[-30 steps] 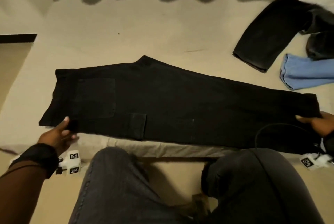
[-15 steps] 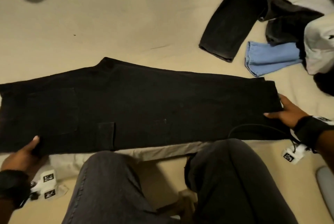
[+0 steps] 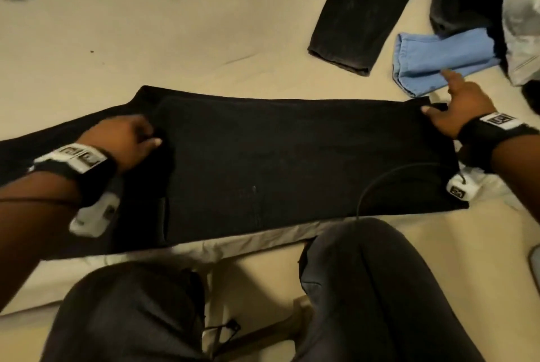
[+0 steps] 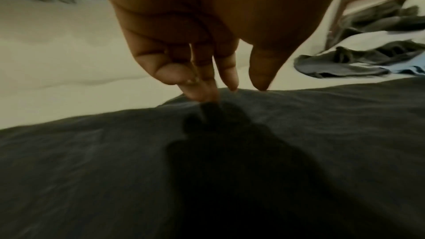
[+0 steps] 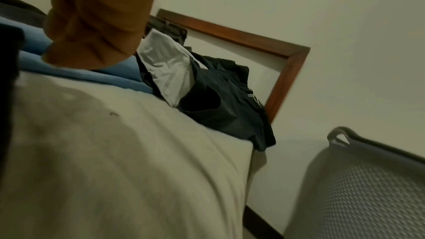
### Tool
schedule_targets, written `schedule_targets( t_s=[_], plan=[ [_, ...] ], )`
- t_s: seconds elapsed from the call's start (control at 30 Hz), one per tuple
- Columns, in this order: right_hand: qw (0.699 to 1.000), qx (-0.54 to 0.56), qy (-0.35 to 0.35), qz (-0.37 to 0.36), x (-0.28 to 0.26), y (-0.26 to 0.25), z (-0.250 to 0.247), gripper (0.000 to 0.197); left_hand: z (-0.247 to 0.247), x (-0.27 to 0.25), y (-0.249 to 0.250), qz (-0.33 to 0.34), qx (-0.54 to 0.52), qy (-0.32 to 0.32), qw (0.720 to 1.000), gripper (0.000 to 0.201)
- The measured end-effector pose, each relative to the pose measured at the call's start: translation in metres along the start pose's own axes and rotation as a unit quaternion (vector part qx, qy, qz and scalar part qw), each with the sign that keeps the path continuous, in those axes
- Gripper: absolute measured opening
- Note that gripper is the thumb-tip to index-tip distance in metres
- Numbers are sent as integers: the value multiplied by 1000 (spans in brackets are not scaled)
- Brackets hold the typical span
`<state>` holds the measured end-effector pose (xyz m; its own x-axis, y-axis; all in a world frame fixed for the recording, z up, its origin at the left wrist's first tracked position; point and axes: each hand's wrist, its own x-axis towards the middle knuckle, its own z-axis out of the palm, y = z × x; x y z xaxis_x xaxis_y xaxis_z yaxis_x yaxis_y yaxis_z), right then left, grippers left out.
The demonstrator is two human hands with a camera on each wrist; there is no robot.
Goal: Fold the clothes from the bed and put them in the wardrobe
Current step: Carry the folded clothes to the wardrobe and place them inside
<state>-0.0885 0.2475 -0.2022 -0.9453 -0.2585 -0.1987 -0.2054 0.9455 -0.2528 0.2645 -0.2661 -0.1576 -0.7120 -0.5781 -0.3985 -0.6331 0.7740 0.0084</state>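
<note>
Nearest me, the black trousers (image 3: pixel 292 163) lie flat across the bed (image 3: pixel 146 49), their near edge along the bed's edge and their left end cut off from view. My left hand (image 3: pixel 125 142) rests on them, fingertips (image 4: pixel 202 94) extended and touching cloth. My right hand (image 3: pixel 458 107) pinches the right end, index finger pointing; I can't read the wrist tags, and beyond lie the blue garment (image 3: pixel 438 61) and dark jeans (image 3: pixel 359 11).

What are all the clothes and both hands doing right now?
Black cotton trousers: spread flat on the bed.
Light blue denim garment: lying unfolded.
Dark grey faded jeans: lying unfolded.
Left hand: fingertips resting on the trousers.
Right hand: at the trousers' hem, pinching it.
</note>
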Motion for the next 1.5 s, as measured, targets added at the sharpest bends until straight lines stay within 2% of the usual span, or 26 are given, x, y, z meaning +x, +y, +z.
schedule_targets(
  t_s=[0.03, 0.07, 0.13, 0.2, 0.27, 0.3, 0.37, 0.43, 0.5, 0.53, 0.6, 0.67, 0.7, 0.73, 0.77, 0.8, 0.83, 0.93, 1.0, 1.07, 1.2, 1.3, 1.37, 1.43, 1.47, 1.5],
  plan=[
    [999, -35, -21, -11, 7, -1, 2, 71, -4, 18, 27, 38, -5, 15, 999, 29],
    [995, -81, -48, -17, 14, -2, 3, 54, -10, 35, 56, 82, -5, 9, 997, 38],
    [988, -133, -81, -17, 21, -5, 0, 24, -8, 78, 77, 85, -2, 11, 996, 52],
    [986, -138, -84, -35, 27, 1, -2, 20, -6, 102, 86, 76, 24, -7, 997, 40],
    [992, -112, -43, -46, 31, 10, -8, 18, -13, 113, 92, 84, 39, -29, 995, 20],
    [994, -95, -15, -51, 32, 13, -11, 18, -13, 120, 92, 96, 49, -35, 994, 17],
    [996, -69, 5, -53, 35, 18, -9, 18, -21, 125, 82, 112, 72, -21, 991, 18],
    [997, -68, -20, -37, 36, 18, 1, 17, -28, 124, 78, 115, 77, 32, 990, 18],
    [995, -84, -51, -11, 33, 12, 10, 15, -25, 120, 82, 111, 88, 43, 989, 23],
    [994, -93, -53, 6, 31, 7, 11, 20, -20, 115, 86, 111, 89, 42, 989, 29],
    [994, -107, -6, 4, 22, -10, 8, 54, -5, 99, 101, 147, 48, 68, 986, 45],
    [989, -108, 43, -92, -3, -34, 10, 88, 18, 71, 120, 213, 6, 86, 973, 54],
    [981, -110, 25, -157, -18, -48, 17, 99, 32, 55, 128, 238, 6, 72, 969, 63],
    [970, -121, -22, -208, -34, -60, 28, 106, 49, 39, 136, 242, 16, 28, 970, 78],
    [960, -137, -83, -229, -45, -66, 43, 111, 64, 27, 137, 216, 31, -29, 976, 97],
    [953, -151, -141, -221, -55, -66, 56, 116, 76, 18, 133, 171, 31, -71, 982, 114],
    [950, -158, -175, -202, -59, -60, 67, 120, 84, 14, 123, 127, 21, -89, 988, 127],
    [960, -170, -163, -151, -65, -20, 70, 134, 92, 3, 70, 32, 5, -94, 995, 149],
    [963, -176, -162, -126, -65, -4, 64, 140, 89, -12, 37, -39, -9, -116, 992, 155],
    [967, -175, -163, -86, -71, -1, 60, 139, 85, -32, 18, -72, -19, -133, 988, 158],
    [981, -117, -144, 47, -80, 10, 61, 140, 80, -55, 11, -60, -43, -153, 986, 148],
    [992, -11, -79, 97, -89, 15, 50, 133, 82, -90, -9, -39, -195, -125, 972, 115],
    [985, 38, -64, 153, -92, 33, 40, 123, 93, -111, -17, -41, -259, -101, 960, 97],
    [973, 39, -90, 209, -98, 49, 34, 117, 112, -122, -31, -57, -207, -78, 973, 86],
    [970, 39, -99, 220, -99, 47, 27, 110, 117, -124, -40, -75, -179, -71, 979, 81],
    [970, 32, -110, 216, -101, 45, 19, 94, 119, -123, -46, -91, -159, -68, 981, 77]
  ],
)
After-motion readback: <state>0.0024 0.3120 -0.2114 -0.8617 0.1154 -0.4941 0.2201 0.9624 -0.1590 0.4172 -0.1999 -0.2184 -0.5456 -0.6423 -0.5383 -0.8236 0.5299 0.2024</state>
